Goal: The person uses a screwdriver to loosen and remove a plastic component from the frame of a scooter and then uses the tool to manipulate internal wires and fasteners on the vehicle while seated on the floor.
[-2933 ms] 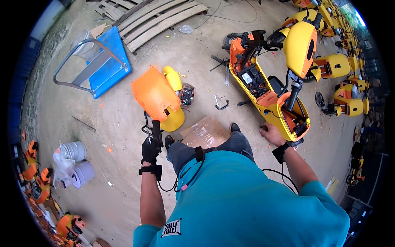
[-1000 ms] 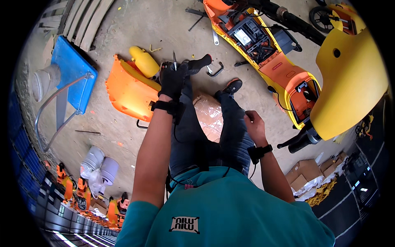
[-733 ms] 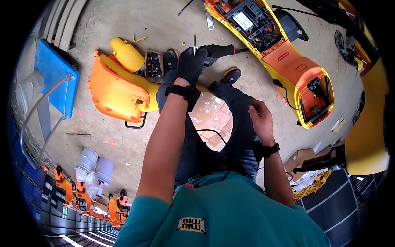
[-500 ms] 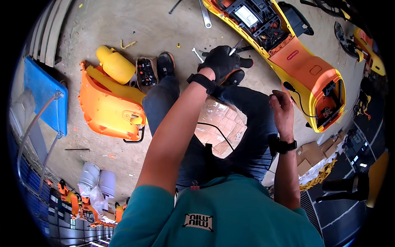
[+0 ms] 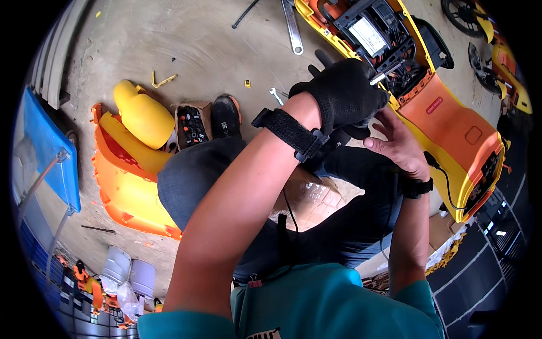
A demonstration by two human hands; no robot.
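Now: both hands at the opened scooter chassis, head view.
Left hand (image 5: 345, 93), black-gloved, has swung from the orange body shell (image 5: 127, 189) at nine o'clock up to one o'clock, fist closed on a thin metal tool (image 5: 381, 74) over the orange-yellow chassis (image 5: 451, 121); bare right hand (image 5: 398, 144) just beneath, fingers loosely open, holding nothing visible. Work has shifted to the chassis.

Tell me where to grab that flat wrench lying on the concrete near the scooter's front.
Grip the flat wrench mid-shank, coming straight down from above. It lies flat on bare concrete floor, its long sides clear, whereas its lower head sits near the scooter chassis.
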